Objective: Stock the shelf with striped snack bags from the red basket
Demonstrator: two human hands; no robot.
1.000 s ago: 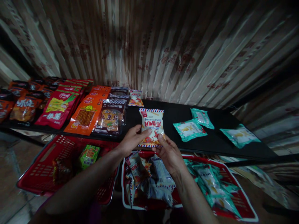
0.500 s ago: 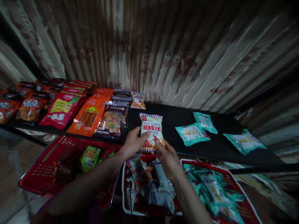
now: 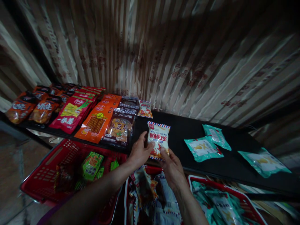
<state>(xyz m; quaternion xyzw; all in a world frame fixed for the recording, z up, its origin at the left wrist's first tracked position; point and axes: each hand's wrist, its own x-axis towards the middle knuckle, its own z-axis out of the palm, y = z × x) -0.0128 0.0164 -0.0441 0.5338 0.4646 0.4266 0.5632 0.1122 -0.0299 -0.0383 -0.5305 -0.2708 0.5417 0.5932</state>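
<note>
Both hands pinch the white squid snack packet at its lower edge, over the black shelf front: left hand closed on left side, right hand on bottom. Looks light, crinkly, slippery film; best held by sealed edges

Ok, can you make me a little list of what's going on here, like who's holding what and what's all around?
left hand: grips the left edge of the striped snack bag
right hand: grips the bag's bottom edge
bag position: held upright over the black shelf
left of the bag: rows of brown, orange and red snack packs
right of the bag: three teal packets lying flat, apart
below the shelf: red baskets holding more packets
behind: pleated curtain
</note>
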